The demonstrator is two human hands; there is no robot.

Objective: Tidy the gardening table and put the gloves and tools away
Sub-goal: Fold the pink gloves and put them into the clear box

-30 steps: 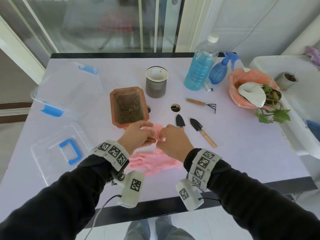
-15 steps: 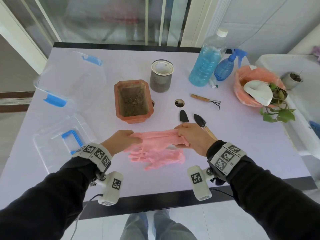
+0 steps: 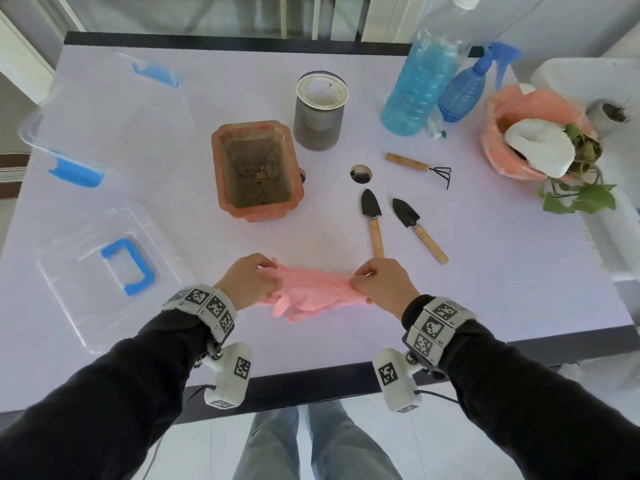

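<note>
Pink rubber gloves (image 3: 313,292) are stretched between my hands near the table's front edge. My left hand (image 3: 247,280) pinches the finger end and my right hand (image 3: 382,284) pinches the cuff end; one glove lies under the other, touching the table. Two small black trowels with wooden handles (image 3: 372,218) (image 3: 417,230) lie just beyond my right hand. A small rake (image 3: 420,167) lies farther back. A clear storage box with blue clips (image 3: 104,109) sits at the back left, its lid with a blue handle (image 3: 104,271) at the front left.
A terracotta planter with soil (image 3: 258,171) and a grey tin (image 3: 320,110) stand in the middle. A blue bottle (image 3: 420,88), a spray bottle (image 3: 467,86) and an orange bag with a plant (image 3: 530,133) are at the back right. A white sink (image 3: 616,220) borders the right edge.
My hands drew apart from a bunched grip near the planter and pulled back toward the front edge, stretching one glove out flat above the other.
</note>
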